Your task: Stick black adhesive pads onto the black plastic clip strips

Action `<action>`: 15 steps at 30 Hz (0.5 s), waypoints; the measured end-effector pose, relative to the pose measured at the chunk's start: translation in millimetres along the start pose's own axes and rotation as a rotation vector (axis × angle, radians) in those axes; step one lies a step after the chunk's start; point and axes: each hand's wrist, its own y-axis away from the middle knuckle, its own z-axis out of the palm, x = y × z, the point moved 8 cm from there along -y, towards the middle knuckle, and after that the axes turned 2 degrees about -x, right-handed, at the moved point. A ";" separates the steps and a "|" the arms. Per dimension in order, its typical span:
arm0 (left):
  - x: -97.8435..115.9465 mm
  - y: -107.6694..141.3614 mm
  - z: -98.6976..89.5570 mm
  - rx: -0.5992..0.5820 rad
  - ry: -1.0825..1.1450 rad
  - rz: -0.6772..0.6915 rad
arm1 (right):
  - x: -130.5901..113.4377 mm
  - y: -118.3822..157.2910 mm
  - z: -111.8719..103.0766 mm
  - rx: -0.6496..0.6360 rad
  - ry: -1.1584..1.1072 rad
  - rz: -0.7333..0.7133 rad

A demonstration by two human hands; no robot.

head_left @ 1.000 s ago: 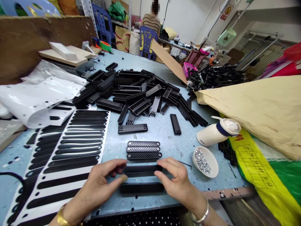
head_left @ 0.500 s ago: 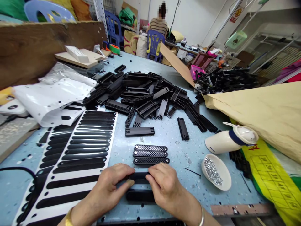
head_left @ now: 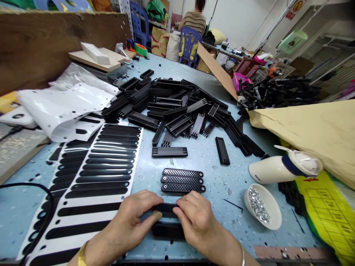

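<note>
My left hand (head_left: 140, 212) pinches the left end of a slim black bar (head_left: 168, 208) between thumb and fingers. At its other end, my right hand (head_left: 195, 214) is closed the same way. The bar's upper face looks smooth and dark; its ends are covered by my fingers. Just nearer to me lies a second smooth black bar (head_left: 168, 231), its right end partly behind my right hand. Beyond my fingers, three textured black bars (head_left: 183, 180) with silver screws at their ends sit side by side. Left of my left hand are white sheets of black adhesive strips (head_left: 107, 171).
A heap of black bars (head_left: 177, 107) spreads across the far table. To the right stand a bowl of small silver hardware (head_left: 274, 225) and a cream bottle (head_left: 273, 171) lying tilted. A thin black rod (head_left: 233, 204) rests near the bowl. Farther back, a person (head_left: 195, 22) sits facing away.
The camera view has shifted slightly, so the table appears farther right. Both hands stay on the same bar, with hardly any movement of the fingers.
</note>
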 end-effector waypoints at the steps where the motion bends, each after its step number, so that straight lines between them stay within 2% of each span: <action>1: -0.2 0.1 0.1 -0.005 0.002 -0.001 | 0.5 -0.2 0.9 -0.003 0.001 0.004; 8: -3.4 -1.4 1.8 -0.027 0.004 -0.027 | 3.7 -3.2 2.4 0.030 0.060 0.045; 15: -3.3 -1.5 -0.8 0.001 -0.049 -0.060 | 23.4 15.5 -25.9 0.111 -0.068 0.179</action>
